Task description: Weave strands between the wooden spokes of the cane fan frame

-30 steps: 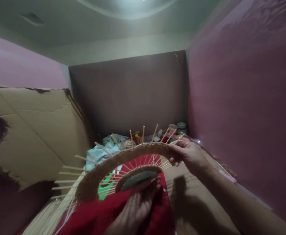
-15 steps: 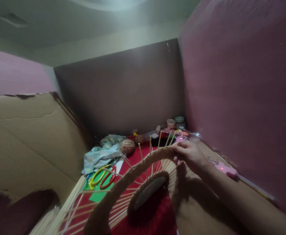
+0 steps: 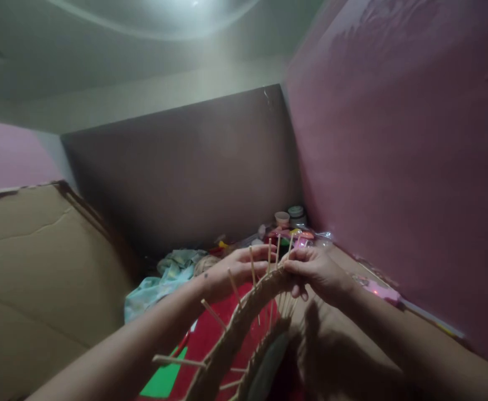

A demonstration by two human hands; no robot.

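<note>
A round woven piece (image 3: 235, 328) with thin wooden sticks poking out of its twine-wrapped rim stands on edge in front of me, above a red cloth (image 3: 210, 340). My right hand (image 3: 315, 270) pinches the top of the rim among the stick ends. My left hand (image 3: 238, 267) reaches across to the same spot from the far side, fingers stretched along the rim and touching the sticks. A smaller inner ring (image 3: 269, 351) shows low down, partly hidden.
A large cardboard sheet (image 3: 30, 278) leans at the left. A light blue cloth (image 3: 160, 278), a twine ball (image 3: 204, 263), small jars (image 3: 289, 216) and bright craft bits lie at the back. A pink glue gun (image 3: 377, 289) rests by the pink wall; green paper (image 3: 164, 379) below.
My left hand left the inner ring low down and came up to the rim's top beside the right hand. The woven piece turned more edge-on. The view swung left.
</note>
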